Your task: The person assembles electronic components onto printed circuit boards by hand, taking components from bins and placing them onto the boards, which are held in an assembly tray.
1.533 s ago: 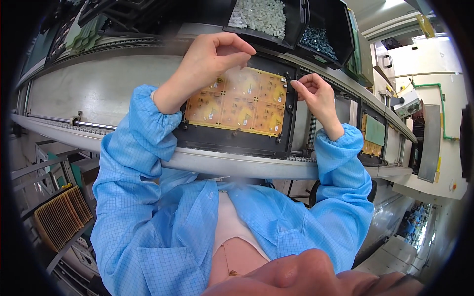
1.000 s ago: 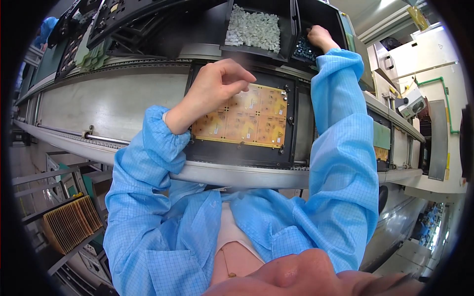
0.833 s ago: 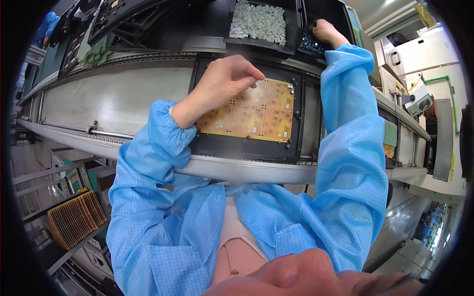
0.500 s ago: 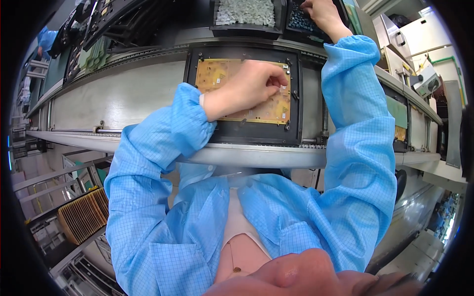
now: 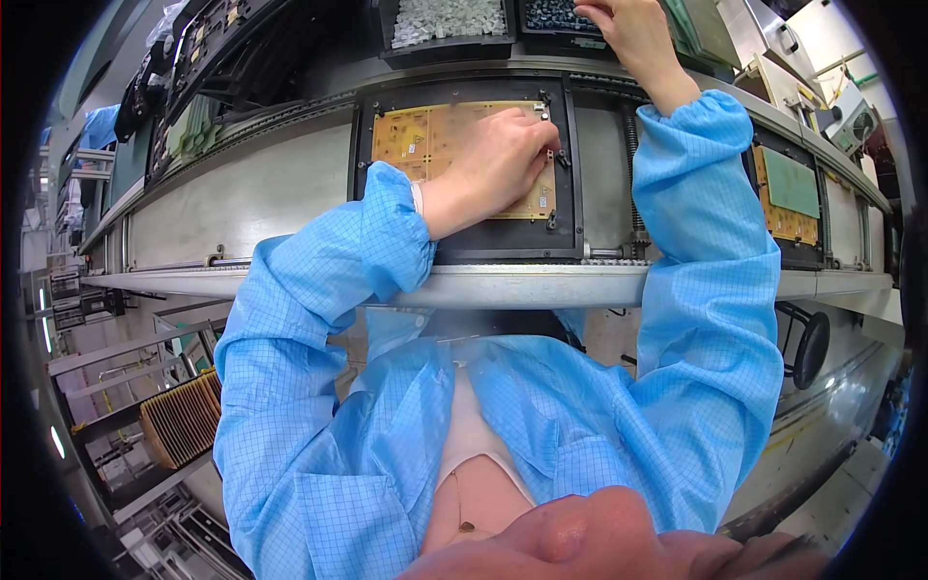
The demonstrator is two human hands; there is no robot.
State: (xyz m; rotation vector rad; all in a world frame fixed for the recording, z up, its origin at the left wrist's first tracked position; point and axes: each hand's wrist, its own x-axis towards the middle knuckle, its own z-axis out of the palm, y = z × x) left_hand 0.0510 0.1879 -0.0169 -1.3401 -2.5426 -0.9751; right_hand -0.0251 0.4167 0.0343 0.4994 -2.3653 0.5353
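A long grey conveyor bench (image 5: 242, 203) is seen curving across the upper half of the frame, and on it, at upper centre, a black carrier frame (image 5: 565, 208) is seated with a yellow circuit panel (image 5: 425, 135) lying flat inside it. A second carrier with a green and yellow board (image 5: 788, 193) is seen further along at the right edge.

The step in hand is judged to be the fitting of small parts onto the yellow circuit panel. The left hand (image 5: 498, 159) is laid over the right portion of the panel, fingers curled down onto its surface near the frame's right rail; whether a part is pinched beneath the fingertips cannot be told, since they are turned away from view. The right hand (image 5: 628, 29) is stretched to the top of the frame, its fingers dipped at the near lip of the dark bin (image 5: 561, 19), half closed; what it has hold of, if anything, is hidden.

The next move is judged to call for one piece to be brought down from the bin to the panel and set in its place while the board is steadied, with care that neighbouring parts are not disturbed.

Of the containers, two black bins are set side by side along the top edge: the left bin (image 5: 445, 43) is filled with a heap of small pale, whitish pieces, and the dark bin to its right holds small bluish-grey components. At lower left, a rack of tan ribbed slats (image 5: 184, 420) is seen below the bench.
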